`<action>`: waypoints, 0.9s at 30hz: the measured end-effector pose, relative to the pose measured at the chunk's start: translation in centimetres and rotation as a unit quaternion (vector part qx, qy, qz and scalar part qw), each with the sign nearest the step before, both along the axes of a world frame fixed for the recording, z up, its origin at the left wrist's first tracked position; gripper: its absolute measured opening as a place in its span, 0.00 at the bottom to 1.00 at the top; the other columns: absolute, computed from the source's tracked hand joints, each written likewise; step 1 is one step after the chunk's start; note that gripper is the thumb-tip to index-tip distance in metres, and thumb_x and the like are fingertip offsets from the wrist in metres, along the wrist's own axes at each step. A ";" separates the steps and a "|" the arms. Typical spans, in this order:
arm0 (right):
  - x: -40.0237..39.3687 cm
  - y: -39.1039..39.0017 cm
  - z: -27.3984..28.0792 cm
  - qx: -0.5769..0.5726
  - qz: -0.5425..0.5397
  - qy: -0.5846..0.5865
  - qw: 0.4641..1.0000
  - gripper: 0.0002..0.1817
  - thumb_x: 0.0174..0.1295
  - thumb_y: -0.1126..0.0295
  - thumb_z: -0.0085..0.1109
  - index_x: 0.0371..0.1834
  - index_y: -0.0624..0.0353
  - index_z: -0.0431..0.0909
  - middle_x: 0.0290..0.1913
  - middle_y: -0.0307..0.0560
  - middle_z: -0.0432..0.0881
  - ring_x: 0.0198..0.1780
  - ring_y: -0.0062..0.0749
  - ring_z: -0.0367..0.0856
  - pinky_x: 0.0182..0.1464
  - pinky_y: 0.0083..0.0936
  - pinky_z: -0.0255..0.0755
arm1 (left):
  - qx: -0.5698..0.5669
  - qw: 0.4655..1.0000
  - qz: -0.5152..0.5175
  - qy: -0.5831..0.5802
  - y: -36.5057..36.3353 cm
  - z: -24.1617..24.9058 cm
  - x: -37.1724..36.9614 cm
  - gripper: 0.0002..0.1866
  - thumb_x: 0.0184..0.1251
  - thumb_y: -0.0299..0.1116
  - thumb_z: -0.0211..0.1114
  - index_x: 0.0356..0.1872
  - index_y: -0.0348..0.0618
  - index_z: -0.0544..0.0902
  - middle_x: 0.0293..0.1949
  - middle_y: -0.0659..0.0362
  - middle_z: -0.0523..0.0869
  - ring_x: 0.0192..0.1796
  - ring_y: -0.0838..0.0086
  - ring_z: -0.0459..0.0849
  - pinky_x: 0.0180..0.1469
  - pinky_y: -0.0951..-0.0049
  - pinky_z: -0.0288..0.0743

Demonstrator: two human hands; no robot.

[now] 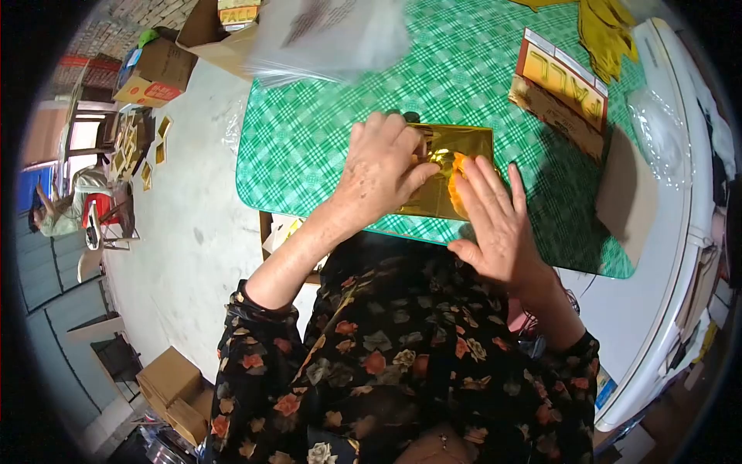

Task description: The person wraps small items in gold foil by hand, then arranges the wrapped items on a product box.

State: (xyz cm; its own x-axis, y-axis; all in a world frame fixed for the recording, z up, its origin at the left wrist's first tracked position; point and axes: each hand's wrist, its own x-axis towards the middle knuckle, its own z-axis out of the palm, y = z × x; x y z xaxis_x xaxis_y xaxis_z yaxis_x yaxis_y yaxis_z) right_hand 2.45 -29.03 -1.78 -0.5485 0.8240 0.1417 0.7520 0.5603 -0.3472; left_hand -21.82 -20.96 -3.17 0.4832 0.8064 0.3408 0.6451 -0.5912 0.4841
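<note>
A shiny gold foil piece (475, 138) lies near the front edge of the table, under both my hands. My left hand (379, 162) is closed over its left side, fingers curled and thumb reaching across the foil; what the fingers hold is hidden. My right hand (495, 228) stretches its fingers out flat over the right side of the foil. A crumpled bright orange piece (454, 189) shows beside and under those fingers. Just beyond my left knuckles sits a small dark round object (411, 117).
A green checked cloth (309, 147) covers the table. Clear plastic bags (332, 39) lie at the back left, a "FALL" sign (564, 85) and yellow gloves (607, 35) at the back right. Cardboard boxes (170, 379) stand on the floor. Another person (66, 205) sits far left.
</note>
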 end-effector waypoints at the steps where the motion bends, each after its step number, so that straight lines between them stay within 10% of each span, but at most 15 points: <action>1: 0.2 0.5 0.1 0.000 -0.006 0.021 1.000 0.49 0.60 0.46 0.71 0.79 0.69 0.68 0.84 0.61 0.65 0.86 0.53 0.58 0.85 0.67 0.43 | -0.005 1.000 -0.001 0.002 0.1 0.0 0.0 0.15 0.66 0.41 0.78 0.41 0.45 0.83 0.39 0.56 0.78 0.45 0.58 0.74 0.49 0.58 0.65; 6: 1.4 3.8 -0.3 0.023 -0.015 0.027 0.999 0.39 0.77 0.52 0.54 0.83 0.69 0.62 0.80 0.59 0.70 0.85 0.55 0.60 0.85 0.65 0.40 | -0.018 1.000 -0.007 0.000 0.2 -0.2 -0.2 0.15 0.66 0.42 0.78 0.40 0.47 0.82 0.39 0.57 0.77 0.46 0.58 0.73 0.50 0.57 0.64; 27: 2.2 4.7 -0.8 -0.011 -0.022 0.040 0.999 0.37 0.75 0.61 0.55 0.84 0.67 0.60 0.81 0.56 0.70 0.85 0.53 0.59 0.86 0.61 0.40 | -0.030 0.999 0.008 -0.017 -0.2 -0.2 -0.3 0.15 0.62 0.44 0.81 0.39 0.50 0.85 0.38 0.60 0.77 0.45 0.60 0.73 0.51 0.58 0.62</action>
State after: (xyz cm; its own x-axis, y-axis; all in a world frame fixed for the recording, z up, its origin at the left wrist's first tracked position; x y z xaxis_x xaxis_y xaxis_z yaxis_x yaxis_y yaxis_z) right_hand 4.62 -24.37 -2.60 -0.4997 0.8504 0.1647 0.7449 0.5189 -0.4195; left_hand -22.15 -21.12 -3.37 0.4589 0.8337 0.3072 0.6375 -0.5498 0.5398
